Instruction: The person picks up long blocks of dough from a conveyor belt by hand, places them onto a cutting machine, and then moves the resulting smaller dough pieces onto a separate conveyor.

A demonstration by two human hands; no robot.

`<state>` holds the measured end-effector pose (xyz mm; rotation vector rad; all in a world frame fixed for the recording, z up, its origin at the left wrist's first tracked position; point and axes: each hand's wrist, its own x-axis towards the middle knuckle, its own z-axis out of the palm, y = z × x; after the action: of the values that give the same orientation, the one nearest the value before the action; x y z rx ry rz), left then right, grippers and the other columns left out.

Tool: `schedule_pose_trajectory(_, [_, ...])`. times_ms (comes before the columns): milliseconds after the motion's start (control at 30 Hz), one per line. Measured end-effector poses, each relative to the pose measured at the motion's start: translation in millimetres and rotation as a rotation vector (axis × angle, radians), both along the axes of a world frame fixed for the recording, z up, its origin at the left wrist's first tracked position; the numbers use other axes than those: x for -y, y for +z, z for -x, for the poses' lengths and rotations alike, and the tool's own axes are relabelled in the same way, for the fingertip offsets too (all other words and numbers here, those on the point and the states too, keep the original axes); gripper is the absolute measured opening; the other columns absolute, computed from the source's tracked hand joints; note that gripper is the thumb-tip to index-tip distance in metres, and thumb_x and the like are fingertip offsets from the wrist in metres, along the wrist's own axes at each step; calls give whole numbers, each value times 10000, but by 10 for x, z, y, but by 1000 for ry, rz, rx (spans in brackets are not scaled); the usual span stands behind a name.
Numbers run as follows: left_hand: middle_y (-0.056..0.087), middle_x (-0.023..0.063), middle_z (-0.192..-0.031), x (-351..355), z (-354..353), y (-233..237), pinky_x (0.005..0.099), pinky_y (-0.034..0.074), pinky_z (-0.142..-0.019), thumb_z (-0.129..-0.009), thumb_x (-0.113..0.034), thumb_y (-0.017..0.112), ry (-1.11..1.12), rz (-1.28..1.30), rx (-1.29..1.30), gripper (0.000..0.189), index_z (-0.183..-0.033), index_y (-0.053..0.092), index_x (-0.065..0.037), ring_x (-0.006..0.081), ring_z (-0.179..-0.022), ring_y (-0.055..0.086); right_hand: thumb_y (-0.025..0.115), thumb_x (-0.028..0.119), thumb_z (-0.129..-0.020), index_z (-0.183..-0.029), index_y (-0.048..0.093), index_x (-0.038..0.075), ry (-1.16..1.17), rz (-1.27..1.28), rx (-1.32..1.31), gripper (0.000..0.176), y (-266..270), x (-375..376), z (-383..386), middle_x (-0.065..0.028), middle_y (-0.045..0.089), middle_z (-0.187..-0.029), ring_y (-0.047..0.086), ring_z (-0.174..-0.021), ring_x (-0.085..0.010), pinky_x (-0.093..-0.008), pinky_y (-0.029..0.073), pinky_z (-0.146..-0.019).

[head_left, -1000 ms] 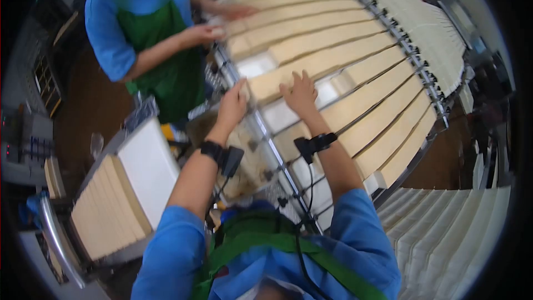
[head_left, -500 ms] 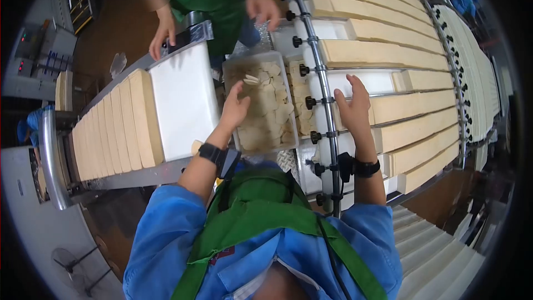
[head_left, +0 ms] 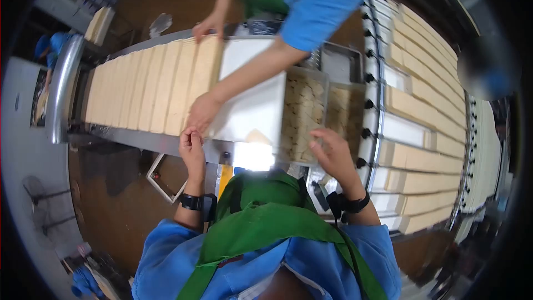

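My left hand (head_left: 192, 149) is at the front edge of the left conveyor, fingers curled together at the near end of the pale dough strips (head_left: 161, 89). Whether anything is pinched in it I cannot make out. A co-worker's hand (head_left: 205, 112) lies just above it on the last strip, and their other hand (head_left: 210, 25) rests at that strip's far end. My right hand (head_left: 333, 154) hovers at the near end of a bin (head_left: 304, 162) of dough scraps, fingers bent but apart, with nothing seen in it. A small dough piece (head_left: 257, 136) lies on the white belt (head_left: 244, 108).
Right of the bins, a metal rail (head_left: 380, 94) with black knobs runs along another conveyor carrying long dough strips (head_left: 419, 158). A second scrap bin (head_left: 344, 112) stands beside the first. The co-worker's arm (head_left: 255, 69) crosses the white belt.
My view has turned toward the left conveyor. My left hand has moved from over the scrap bin to the strips' near end; my right has left the right conveyor. The co-worker has reached across onto the strips.
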<state>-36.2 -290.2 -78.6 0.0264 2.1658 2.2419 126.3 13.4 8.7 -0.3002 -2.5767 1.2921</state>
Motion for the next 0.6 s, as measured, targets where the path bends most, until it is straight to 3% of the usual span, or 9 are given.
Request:
schedule_pose_trajectory(100, [516, 7, -853, 277, 227, -113, 210, 413, -672, -921, -69, 501, 251, 189, -40, 194, -1099, 527, 3, 63, -748, 469, 601, 165, -820, -988, 632, 39, 283, 35, 103, 213, 102, 459, 463, -148, 637, -960, 598, -914, -324, -384, 466, -810])
schedule_pose_trajectory(133, [524, 104, -1006, 411, 301, -192, 286, 429, -780, -880, -127, 576, 267, 277, 20, 327, -1162, 492, 17, 164, -896, 503, 601, 160, -818, -990, 631, 44, 377, 17, 36, 210, 83, 591, 635, -146, 635, -955, 593, -921, -318, -384, 460, -818])
schedule_pose_trajectory(233, [474, 225, -1144, 696, 524, -568, 391, 396, -902, -812, -208, 660, 303, 969, -128, 537, -1235, 432, 33, 322, -1041, 473, 601, 157, -818, -992, 630, 50, 539, -9, -13, 206, 16, 1022, 1153, -143, 629, -959, 577, -950, -316, -391, 446, -846])
schedule_pose_trajectory(333, [389, 304, -1233, 706, 639, -680, 461, 323, -988, -759, -263, 704, 205, 973, -26, 691, -1281, 375, 49, 430, -1133, 395, 604, 157, -818, -1030, 606, 25, 583, -21, -74, 250, -244, 1390, 1736, -154, 608, -1038, 546, -1010, -333, -401, 429, -889])
schedule_pose_trajectory(467, [392, 275, -1220, 576, 681, -404, 468, 396, -927, -734, -294, 720, 30, 1020, 41, 755, -1282, 335, 55, 430, -1091, 447, 605, 194, -819, -1193, 522, 15, 424, -279, 64, 423, -663, 1678, 2512, -203, 492, -1249, 439, -1159, -373, -447, 370, -961])
schedule_pose_trajectory(600, [400, 259, -1184, 527, 677, -278, 476, 463, -830, -715, -322, 731, -73, 1018, 104, 796, -1280, 305, 43, 438, -1017, 498, 572, 344, -839, -1359, 372, 43, 154, -558, 265, 633, -1147, 1742, 3298, -220, 258, -1439, 311, -1264, -390, -493, 308, -1001])
